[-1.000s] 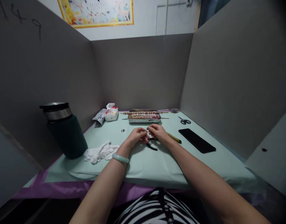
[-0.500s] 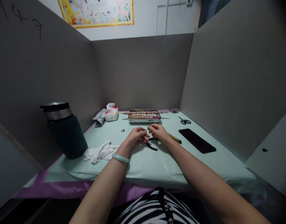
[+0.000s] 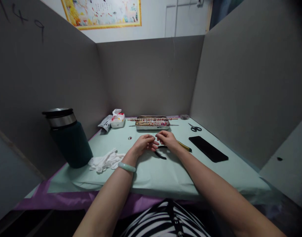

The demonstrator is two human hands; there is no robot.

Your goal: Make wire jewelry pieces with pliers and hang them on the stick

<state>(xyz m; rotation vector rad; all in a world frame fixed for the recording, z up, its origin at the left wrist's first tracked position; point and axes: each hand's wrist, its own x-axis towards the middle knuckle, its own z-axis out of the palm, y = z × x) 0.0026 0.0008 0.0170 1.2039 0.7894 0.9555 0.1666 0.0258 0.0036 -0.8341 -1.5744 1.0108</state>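
Note:
My left hand (image 3: 145,144), with a pale green bangle (image 3: 126,167) on its wrist, is pinched at thumb and forefinger. Facing it closely, my right hand (image 3: 166,139) is pinched too. Whatever lies between the fingertips is too small to make out. Black-handled pliers (image 3: 161,157) lie partly under my hands, and a yellow-and-black tool handle (image 3: 185,146) shows beside my right wrist. Beyond my hands stands a metal tray (image 3: 152,128) of small beads, with a beaded rod (image 3: 174,118) across it. A small ring-like piece (image 3: 130,138) rests left of my hands.
A dark green bottle (image 3: 72,141) stands at the left beside a crumpled white cloth (image 3: 107,160). Behind are a white tissue pack (image 3: 117,120) and a silver packet (image 3: 105,123). Scissors (image 3: 195,128) and a black flat case (image 3: 208,149) lie right. Grey partitions (image 3: 151,75) surround the table.
Both hands stay nearly in place; the fingers of my left hand have shifted slightly. Nothing else has visibly moved.

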